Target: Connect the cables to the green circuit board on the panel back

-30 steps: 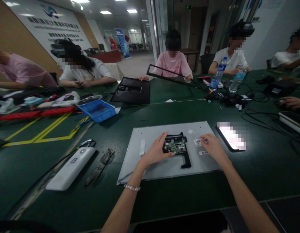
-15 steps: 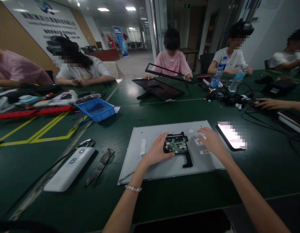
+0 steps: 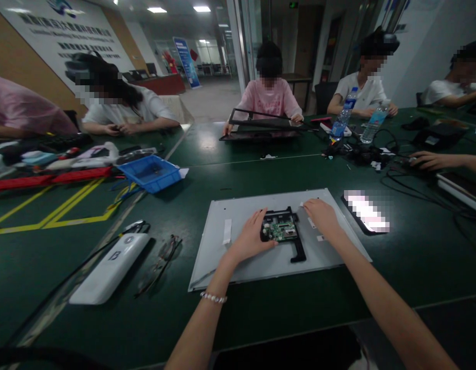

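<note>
A pale flat display panel (image 3: 217, 262) lies on the green table, with a black plastic bracket (image 3: 298, 252) on it. The bracket carries a green circuit board (image 3: 282, 231). My left hand (image 3: 248, 239) grips the bracket's left side, fingers at the far edge and thumb at the near edge. To the right of the board, my right hand (image 3: 322, 218) has its fingertips drawn together at a small white piece of tape (image 3: 301, 204) on the panel. That hand partly covers labels on the panel. A white strip (image 3: 227, 231) is stuck on the panel's left part.
Right of the panel lies a lit phone (image 3: 365, 211). Glasses (image 3: 159, 267) and a white power bank (image 3: 110, 270) with a cable are on the left. Beyond are a blue tray (image 3: 151, 174), bottles (image 3: 344, 115) and cables. A co-worker across holds a black frame (image 3: 261, 121).
My right hand has moved left and slightly away from me, its fingers closing at the white piece. My left hand stays on the bracket. The co-worker across has lowered a dark screen.
</note>
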`<act>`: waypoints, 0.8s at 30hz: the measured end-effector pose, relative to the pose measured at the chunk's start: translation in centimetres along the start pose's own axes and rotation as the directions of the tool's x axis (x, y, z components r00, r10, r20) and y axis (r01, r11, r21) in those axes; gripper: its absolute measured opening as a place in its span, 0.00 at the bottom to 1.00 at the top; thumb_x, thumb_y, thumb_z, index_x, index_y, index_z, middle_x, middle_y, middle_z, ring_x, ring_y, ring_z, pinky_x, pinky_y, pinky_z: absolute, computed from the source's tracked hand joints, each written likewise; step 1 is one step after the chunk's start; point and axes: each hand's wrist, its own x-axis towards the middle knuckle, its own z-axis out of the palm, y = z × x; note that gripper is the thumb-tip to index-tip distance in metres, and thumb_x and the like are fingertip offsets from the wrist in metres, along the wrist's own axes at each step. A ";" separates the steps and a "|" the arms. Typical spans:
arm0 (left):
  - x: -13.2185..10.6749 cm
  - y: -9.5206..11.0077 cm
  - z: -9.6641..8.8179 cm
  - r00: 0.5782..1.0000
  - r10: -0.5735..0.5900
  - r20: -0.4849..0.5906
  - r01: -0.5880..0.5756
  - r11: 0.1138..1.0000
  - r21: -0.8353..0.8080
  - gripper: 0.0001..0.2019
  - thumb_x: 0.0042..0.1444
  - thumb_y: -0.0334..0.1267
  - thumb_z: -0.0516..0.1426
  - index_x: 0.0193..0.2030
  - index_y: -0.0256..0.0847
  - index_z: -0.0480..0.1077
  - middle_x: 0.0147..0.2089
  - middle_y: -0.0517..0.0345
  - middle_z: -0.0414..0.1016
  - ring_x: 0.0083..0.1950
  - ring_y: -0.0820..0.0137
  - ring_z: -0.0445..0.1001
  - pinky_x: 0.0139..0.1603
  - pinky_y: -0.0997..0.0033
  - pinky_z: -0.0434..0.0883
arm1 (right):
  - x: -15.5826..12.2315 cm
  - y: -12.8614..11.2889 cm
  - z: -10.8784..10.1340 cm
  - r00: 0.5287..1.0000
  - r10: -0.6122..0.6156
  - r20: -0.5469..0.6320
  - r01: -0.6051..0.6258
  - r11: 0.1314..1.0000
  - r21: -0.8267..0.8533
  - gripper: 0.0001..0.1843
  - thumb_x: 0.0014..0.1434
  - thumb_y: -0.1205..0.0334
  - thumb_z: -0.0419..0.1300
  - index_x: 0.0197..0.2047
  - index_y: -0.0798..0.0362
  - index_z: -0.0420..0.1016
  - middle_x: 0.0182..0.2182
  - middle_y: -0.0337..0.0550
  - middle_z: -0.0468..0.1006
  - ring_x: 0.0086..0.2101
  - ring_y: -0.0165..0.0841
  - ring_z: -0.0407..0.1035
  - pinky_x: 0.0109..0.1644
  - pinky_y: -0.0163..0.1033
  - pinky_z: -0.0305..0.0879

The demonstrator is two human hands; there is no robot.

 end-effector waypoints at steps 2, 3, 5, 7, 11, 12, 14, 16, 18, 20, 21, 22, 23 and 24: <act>0.0 0.2 -0.1 1.000 -0.001 0.001 0.001 1.000 0.000 0.47 0.48 0.52 0.58 0.69 0.43 0.37 0.69 0.46 0.45 0.69 0.50 0.44 0.66 0.45 0.50 | -0.1 0.0 -0.1 1.000 0.005 -0.004 -0.005 1.000 0.003 0.15 0.64 0.66 0.47 0.44 0.54 0.74 0.40 0.51 0.76 0.44 0.39 0.68 0.45 0.39 0.60; 0.0 0.2 -0.1 1.000 0.001 0.001 -0.001 1.000 0.001 0.46 0.48 0.52 0.58 0.69 0.42 0.37 0.69 0.46 0.45 0.69 0.50 0.45 0.66 0.45 0.50 | -0.1 0.0 -0.1 1.000 0.009 -0.004 -0.009 1.000 0.001 0.15 0.64 0.66 0.47 0.44 0.54 0.74 0.41 0.51 0.76 0.44 0.38 0.68 0.45 0.39 0.60; 0.0 0.2 -0.1 1.000 0.007 -0.004 -0.007 1.000 0.004 0.47 0.48 0.52 0.58 0.69 0.42 0.38 0.69 0.46 0.45 0.69 0.51 0.45 0.66 0.47 0.51 | -0.1 0.1 -0.1 1.000 0.018 -0.003 -0.018 1.000 -0.005 0.15 0.64 0.65 0.47 0.43 0.55 0.74 0.41 0.51 0.76 0.43 0.38 0.68 0.44 0.38 0.60; 0.0 0.1 0.0 1.000 0.011 -0.007 -0.011 1.000 0.006 0.47 0.48 0.52 0.59 0.69 0.42 0.37 0.69 0.46 0.45 0.69 0.51 0.45 0.66 0.47 0.50 | -0.1 0.0 -0.1 1.000 0.016 -0.005 -0.016 1.000 -0.006 0.14 0.64 0.65 0.48 0.43 0.55 0.74 0.41 0.51 0.76 0.43 0.39 0.67 0.44 0.38 0.61; -0.2 -0.1 0.3 1.000 0.003 -0.012 -0.003 1.000 0.023 0.49 0.48 0.53 0.59 0.69 0.42 0.34 0.71 0.47 0.40 0.70 0.52 0.39 0.67 0.48 0.47 | -0.4 -0.1 0.1 0.999 0.002 -0.040 -0.003 1.000 -0.008 0.13 0.63 0.63 0.49 0.44 0.54 0.73 0.42 0.49 0.75 0.44 0.39 0.66 0.45 0.38 0.61; -0.2 -0.1 0.3 1.000 0.000 -0.013 0.001 0.999 0.033 0.50 0.48 0.54 0.59 0.69 0.42 0.33 0.71 0.47 0.38 0.70 0.53 0.37 0.68 0.49 0.46 | -0.5 -0.1 0.2 0.999 0.002 -0.052 -0.002 1.000 -0.008 0.13 0.63 0.63 0.49 0.44 0.54 0.73 0.42 0.49 0.74 0.44 0.38 0.66 0.45 0.38 0.61; -0.3 0.1 0.3 1.000 -0.012 -0.021 0.013 0.998 0.055 0.51 0.48 0.56 0.59 0.69 0.43 0.32 0.71 0.47 0.33 0.71 0.53 0.33 0.68 0.49 0.44 | -0.6 -0.1 0.3 0.998 0.001 -0.068 -0.001 1.000 -0.006 0.13 0.63 0.62 0.48 0.43 0.53 0.73 0.42 0.49 0.74 0.45 0.38 0.65 0.46 0.38 0.60; -0.3 0.3 0.3 0.998 -0.035 -0.043 0.038 0.997 0.067 0.47 0.51 0.57 0.56 0.69 0.44 0.32 0.72 0.48 0.33 0.71 0.54 0.33 0.68 0.49 0.44 | -0.7 -0.1 0.5 0.997 0.000 -0.071 -0.001 1.000 -0.005 0.13 0.64 0.62 0.48 0.42 0.53 0.73 0.42 0.49 0.74 0.44 0.38 0.65 0.46 0.39 0.60; -0.3 0.4 0.3 0.996 -0.051 -0.067 0.056 0.996 0.073 0.43 0.56 0.56 0.52 0.69 0.44 0.32 0.71 0.47 0.34 0.71 0.56 0.33 0.67 0.50 0.44 | -0.7 -0.2 0.5 0.998 -0.002 -0.066 0.001 1.000 -0.017 0.13 0.64 0.61 0.48 0.42 0.53 0.73 0.42 0.49 0.74 0.44 0.39 0.66 0.45 0.39 0.61; -0.3 0.5 0.4 0.997 -0.042 -0.069 0.048 0.995 0.083 0.41 0.57 0.56 0.51 0.69 0.43 0.32 0.71 0.47 0.35 0.71 0.57 0.34 0.68 0.51 0.44 | -0.6 -0.3 0.5 0.998 -0.004 -0.057 0.002 0.999 -0.041 0.13 0.64 0.61 0.49 0.41 0.53 0.73 0.40 0.50 0.75 0.43 0.39 0.67 0.45 0.39 0.61; -0.3 0.6 0.5 0.997 -0.032 -0.063 0.037 0.995 0.089 0.41 0.57 0.55 0.51 0.69 0.44 0.33 0.71 0.48 0.36 0.71 0.57 0.35 0.68 0.51 0.44 | -0.5 -0.4 0.4 0.999 -0.006 -0.053 0.003 0.999 -0.053 0.13 0.64 0.62 0.48 0.41 0.53 0.74 0.40 0.50 0.75 0.43 0.40 0.67 0.44 0.39 0.61; -0.3 0.6 0.5 0.998 -0.023 -0.055 0.028 0.995 0.094 0.42 0.56 0.55 0.52 0.69 0.44 0.33 0.71 0.48 0.37 0.71 0.57 0.35 0.68 0.50 0.44 | -0.5 -0.5 0.3 0.999 -0.007 -0.049 0.004 0.998 -0.062 0.13 0.64 0.62 0.48 0.41 0.53 0.74 0.39 0.50 0.75 0.43 0.40 0.67 0.44 0.39 0.61; -0.4 0.6 0.6 0.999 -0.019 -0.050 0.023 0.995 0.096 0.42 0.56 0.55 0.53 0.69 0.45 0.33 0.71 0.48 0.37 0.71 0.57 0.36 0.68 0.49 0.44 | -0.5 -0.6 0.2 0.999 -0.008 -0.046 0.005 0.998 -0.067 0.14 0.64 0.63 0.48 0.42 0.53 0.74 0.39 0.51 0.75 0.42 0.40 0.67 0.44 0.39 0.61; -0.4 0.6 0.6 0.999 -0.017 -0.048 0.021 0.995 0.097 0.42 0.55 0.55 0.53 0.69 0.45 0.34 0.71 0.48 0.38 0.71 0.56 0.36 0.67 0.48 0.44 | -0.4 -0.7 0.1 0.999 -0.008 -0.044 0.005 0.998 -0.068 0.14 0.64 0.64 0.48 0.43 0.54 0.74 0.39 0.51 0.75 0.42 0.40 0.67 0.44 0.39 0.61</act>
